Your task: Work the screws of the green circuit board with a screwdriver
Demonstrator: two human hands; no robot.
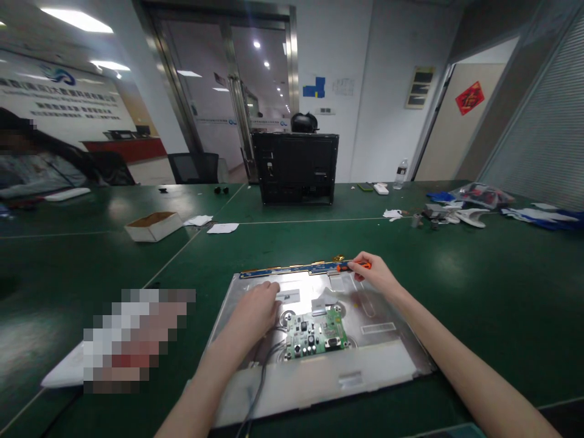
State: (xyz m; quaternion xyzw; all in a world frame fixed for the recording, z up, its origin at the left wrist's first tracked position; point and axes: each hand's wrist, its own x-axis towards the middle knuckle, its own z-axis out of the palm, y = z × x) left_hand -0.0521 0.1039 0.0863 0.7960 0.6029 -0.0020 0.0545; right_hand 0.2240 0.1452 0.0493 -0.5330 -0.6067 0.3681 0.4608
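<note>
A silvery metal panel [387, 310] lies flat on the green table, with a green circuit board [316, 333] on its middle and a narrow blue board [283, 271] along its far edge. My right hand [368, 272] is closed around an orange tool [364, 265] over the right part of that blue strip. My left hand [261, 309] rests over the left part of the panel, fingers curled beside a label; whatever its fingertips hold, if anything, is hidden. Dark cables [261, 380] run from the green board toward the near edge.
A black monitor-like unit [298, 167] stands at the far edge. An open box [155, 226] and papers [223, 228] lie at the left. Metal parts [435, 213], a bagged item [483, 194] and a bottle [400, 174] are at the right. A person [41, 164] sits far left.
</note>
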